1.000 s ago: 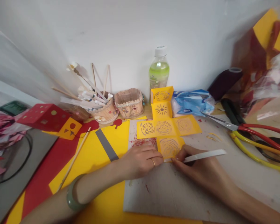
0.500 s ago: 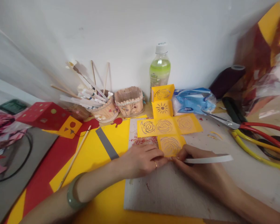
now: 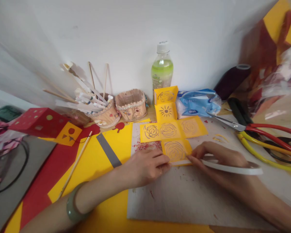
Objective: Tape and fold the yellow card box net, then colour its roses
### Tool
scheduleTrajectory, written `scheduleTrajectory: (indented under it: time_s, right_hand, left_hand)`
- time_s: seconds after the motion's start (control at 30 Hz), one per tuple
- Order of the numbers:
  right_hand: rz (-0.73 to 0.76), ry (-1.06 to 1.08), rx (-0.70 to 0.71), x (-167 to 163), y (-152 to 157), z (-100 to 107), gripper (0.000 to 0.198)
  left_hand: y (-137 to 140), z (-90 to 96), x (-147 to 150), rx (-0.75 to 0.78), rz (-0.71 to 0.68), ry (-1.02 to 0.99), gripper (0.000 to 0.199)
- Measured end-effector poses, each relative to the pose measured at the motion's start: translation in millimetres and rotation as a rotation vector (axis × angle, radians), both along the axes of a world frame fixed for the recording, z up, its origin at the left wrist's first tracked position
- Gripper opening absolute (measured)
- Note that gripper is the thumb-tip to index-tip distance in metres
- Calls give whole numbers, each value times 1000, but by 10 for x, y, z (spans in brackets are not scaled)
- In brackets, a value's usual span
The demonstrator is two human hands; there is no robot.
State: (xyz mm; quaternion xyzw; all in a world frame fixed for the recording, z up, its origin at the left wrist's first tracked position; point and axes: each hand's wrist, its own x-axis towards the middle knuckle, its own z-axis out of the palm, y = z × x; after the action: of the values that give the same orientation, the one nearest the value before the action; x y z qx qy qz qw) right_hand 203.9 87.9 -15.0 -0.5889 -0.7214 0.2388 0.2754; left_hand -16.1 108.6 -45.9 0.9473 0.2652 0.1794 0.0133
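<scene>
A yellow cross-shaped paper cutout [image 3: 175, 152] lies on a grey board, with swirl patterns cut in its squares and its top square folded upright. Along its near edge runs a white tape strip. My left hand [image 3: 145, 167], fingers curled and close together, presses the lower left corner. At the right end of that edge, my right hand [image 3: 220, 163] pinches the strip with thumb and fingertips. The white tape roll [image 3: 249, 170] hangs around this hand's fingers, partly hidden by them.
Scissors [image 3: 242, 127] with red handles lie on the right, near yellow-handled ones. Behind stand a green drink bottle [image 3: 162, 69], a blue tissue pack [image 3: 199, 102] and a wooden basket [image 3: 132, 105]. Leftward are a red box [image 3: 40, 121], a stick [image 3: 75, 165] and a grey strip [image 3: 108, 150].
My right hand has moved right and slightly away from my left, with the tape roll. The white strip along the cutout's near edge now shows between my hands.
</scene>
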Motion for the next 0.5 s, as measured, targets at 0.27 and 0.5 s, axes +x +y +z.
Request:
scheduleTrajectory:
  time_s: [0.27,0.5]
  right_hand:
    - [125,-21,-196,194,165,31,20]
    - [129,-64,-246,162,164,15,16]
  left_hand:
    - [-3,-17,-1,-59,21,-50,22]
    - [-5,22,-6,-45,-31,-27,22]
